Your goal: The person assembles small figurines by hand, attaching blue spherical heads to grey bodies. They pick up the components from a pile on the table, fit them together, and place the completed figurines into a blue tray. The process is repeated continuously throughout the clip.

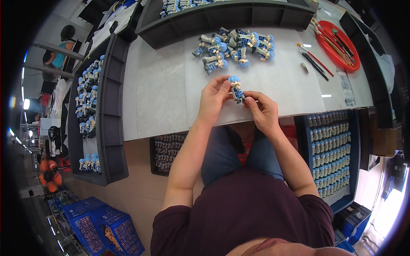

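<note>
A small figurine (236, 90) with light blue hair and a blue-and-white outfit is held upright over the near part of the table. My left hand (215, 97) grips its upper body from the left, thumb and fingers closed on it. At its lower end my right hand (263, 110) pinches near the feet with thumb and fingertips. Just beyond my hands lies a loose heap of similar figurines (239, 45), most of them on their sides, on the white-covered tabletop (158, 85).
A grey crate (230, 19) stands at the far edge; another grey crate (112, 106) with figurines is at left. Right of the heap lie a red paintbrush (321, 64) and a red tray (341, 47) of brushes. A blue crate (353, 166) with rows of figures sits low right.
</note>
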Tool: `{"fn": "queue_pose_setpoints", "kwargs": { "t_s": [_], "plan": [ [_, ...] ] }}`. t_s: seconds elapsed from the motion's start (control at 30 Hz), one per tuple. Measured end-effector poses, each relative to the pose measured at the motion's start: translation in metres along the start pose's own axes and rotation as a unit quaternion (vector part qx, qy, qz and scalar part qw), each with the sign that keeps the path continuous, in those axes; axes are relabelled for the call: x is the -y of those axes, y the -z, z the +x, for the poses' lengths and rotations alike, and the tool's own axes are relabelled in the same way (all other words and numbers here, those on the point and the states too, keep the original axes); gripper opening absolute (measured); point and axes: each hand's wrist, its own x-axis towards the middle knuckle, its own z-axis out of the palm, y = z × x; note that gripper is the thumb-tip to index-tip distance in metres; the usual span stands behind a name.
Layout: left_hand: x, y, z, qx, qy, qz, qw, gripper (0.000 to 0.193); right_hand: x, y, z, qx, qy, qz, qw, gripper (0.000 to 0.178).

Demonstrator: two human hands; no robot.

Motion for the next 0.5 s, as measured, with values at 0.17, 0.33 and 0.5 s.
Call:
{"fn": "queue_pose_setpoints", "kwargs": {
  "t_s": [0.17,0.33,0.5],
  "plan": [
    [0.0043,0.0049,-0.0027,0.013,-0.034,-0.035,0.999,0.019,0.004,-0.0012,-0.0007,0.011,0.004,-0.016,1.0,0.019],
    [0.006,0.0075,-0.0039,0.017,-0.041,-0.043,0.998,0.019,0.003,-0.0021,-0.0018,0.013,-0.002,-0.014,1.0,0.019],
    [0.0065,0.0091,-0.0033,0.016,-0.035,-0.046,0.998,0.019,0.0053,-0.002,-0.0024,0.017,-0.014,-0.014,1.0,0.02]
  ]
}}
